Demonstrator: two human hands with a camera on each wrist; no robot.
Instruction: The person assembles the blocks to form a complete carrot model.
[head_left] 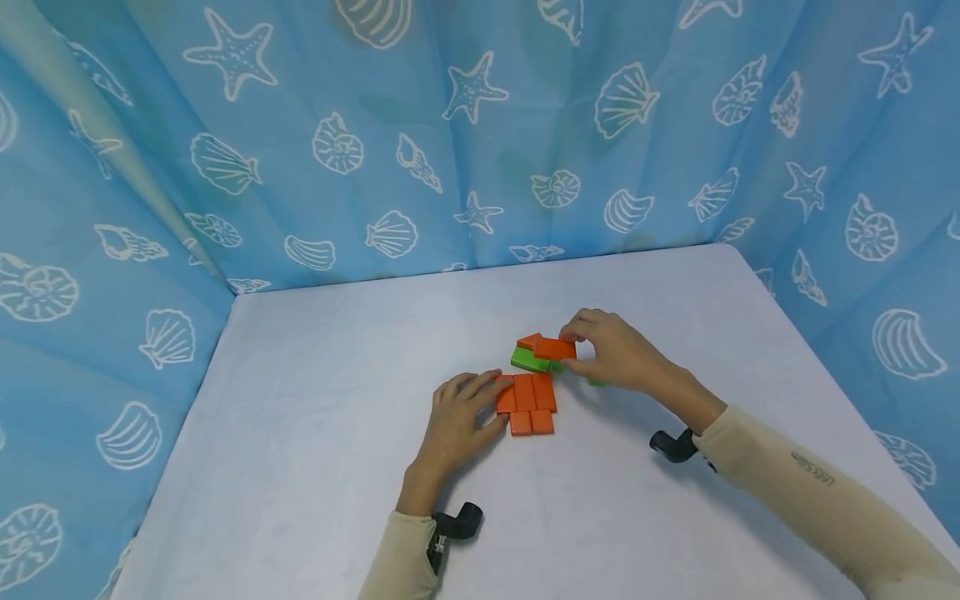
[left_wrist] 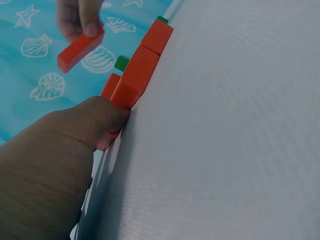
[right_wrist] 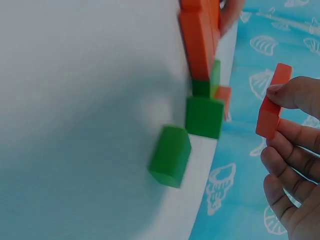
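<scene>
My right hand [head_left: 622, 354] pinches an orange rectangular block [right_wrist: 274, 102] between thumb and fingers, lifted above the table. Beneath it lie a green block [head_left: 530, 359] and an orange triangular block [head_left: 529, 341], partly covered in the head view. Nearer the body, several flat orange blocks [head_left: 534, 392] form a tight group, with two small ones along its near edge. At the group's left side, my left hand [head_left: 457, 421] holds the leftmost orange block [head_left: 506, 400] between thumb and fingers. Part of that block is hidden by the fingertips.
A loose green block [right_wrist: 171, 155] lies apart from the others, mostly behind the right hand in the head view. White cloth covers the table [head_left: 300, 433]. A blue shell-print curtain [head_left: 420, 100] hangs around its far edge and sides.
</scene>
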